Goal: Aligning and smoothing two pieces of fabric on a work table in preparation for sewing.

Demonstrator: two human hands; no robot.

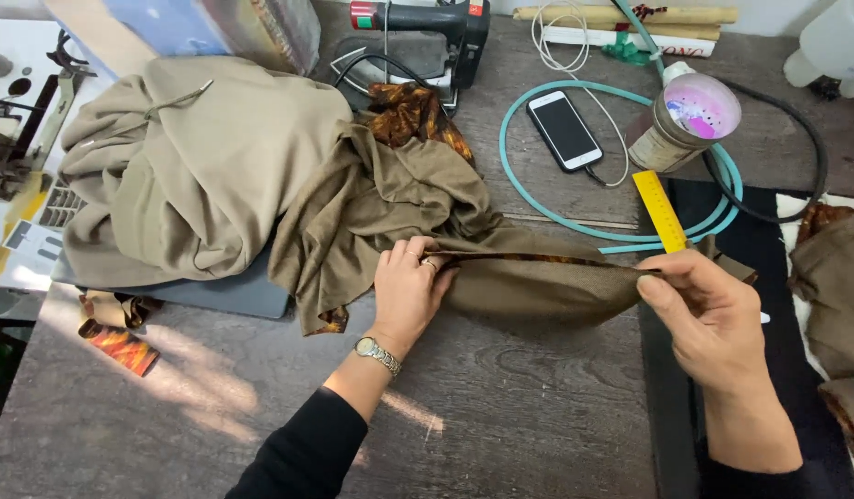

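Stretching a folded edge of olive-brown fabric (pixel 538 277) taut above the tabletop (pixel 501 407), the left hand (pixel 407 291) and right hand (pixel 713 314) pinch it closed-fingered (soft, light, floppy, probably best gripped along its fold).

The olive-brown fabric (pixel 529 282) lies crumpled on the dark wooden worktop (pixel 501 407), its bulk heaped toward the left. One folded edge is drawn out straight and taut to the right, showing a thin line of orange-brown patterned lining along the crease. A yellow ruler (pixel 661 210) lies slanted at the right end of that edge, touching the cloth.
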